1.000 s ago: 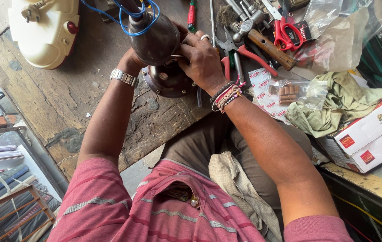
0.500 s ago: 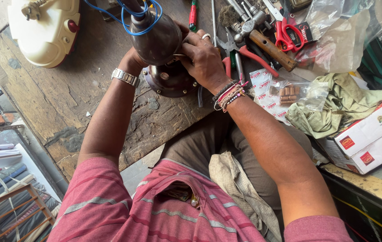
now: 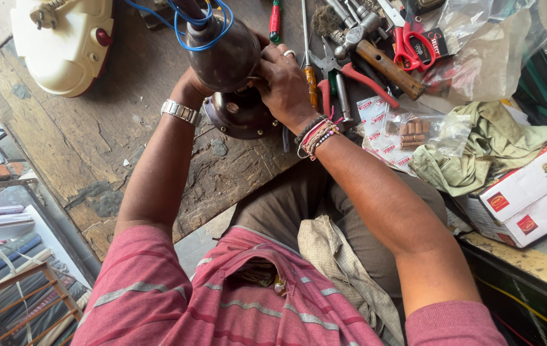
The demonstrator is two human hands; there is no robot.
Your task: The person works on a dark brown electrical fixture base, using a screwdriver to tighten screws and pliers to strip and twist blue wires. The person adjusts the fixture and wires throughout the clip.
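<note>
A dark brown metal motor housing (image 3: 225,57) with blue wires (image 3: 212,29) looped over its top stands on a round dark base (image 3: 238,115) on the worn wooden bench (image 3: 94,141). My right hand (image 3: 283,83), with a ring and bead bracelets, grips the housing's right side. My left hand (image 3: 190,86), wearing a metal watch, holds the housing's left side and is mostly hidden behind it.
A cream plastic appliance body (image 3: 65,45) lies at the far left. Pliers (image 3: 357,74), screwdrivers (image 3: 309,70), a hammer (image 3: 382,57) and red scissors (image 3: 411,45) are scattered right of the hands. Plastic bags (image 3: 408,131), a green cloth (image 3: 479,144) and a white box (image 3: 536,192) sit further right.
Both hands stay on the motor housing; they and the housing have shifted only slightly on the bench.
</note>
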